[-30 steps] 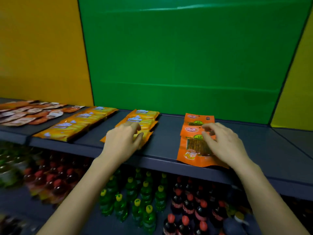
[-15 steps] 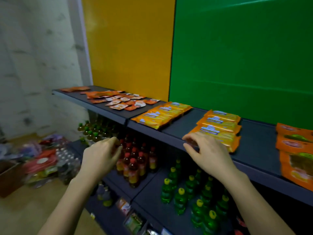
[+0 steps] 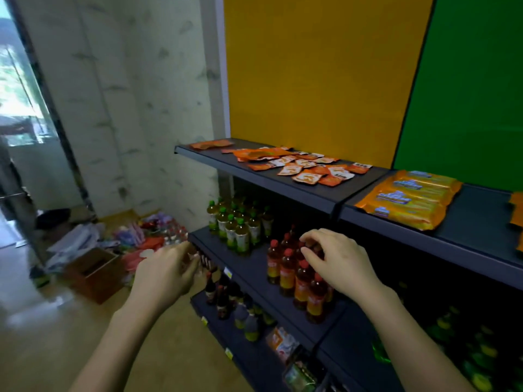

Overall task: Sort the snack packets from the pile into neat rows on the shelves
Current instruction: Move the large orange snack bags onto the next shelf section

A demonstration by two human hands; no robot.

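Head view: both hands are in the air in front of the shelving, bare forearms coming up from the bottom edge. Left hand (image 3: pixel 167 274) is palm-down with fingers loosely bent, nothing in it as far as I can see; the fingertips are motion-blurred. Right hand (image 3: pixel 336 261) is also empty, fingers loosely curled, and it hovers in front of the red-capped bottles (image 3: pixel 294 275) on the middle shelf; I can't tell if it touches them. The top shelf (image 3: pixel 254 181) carries the snacks. Its left section holds the loose orange packets (image 3: pixel 308 168), scattered, overlapping and at mixed angles, not in rows. Just to the right, past the shelf joint, the yellow packets (image 3: pixel 410 199) lie side by side in a tidy overlapping row. A sliver of more orange packets (image 3: pixel 516 216) is cut off by the right frame edge. Neither hand is near any of these. Green-capped bottles (image 3: pixel 237 224) stand at the left end of the middle shelf, with dark bottles (image 3: pixel 226 298) on the shelf below. On the floor to the left, against the wall, there's a pile (image 3: pixel 147 236) of mixed goods, too blurred to identify individually, with an open cardboard box (image 3: pixel 90 273) in front of it. A yellow panel (image 3: pixel 311 75) and a green panel (image 3: pixel 475 89) back the shelving.
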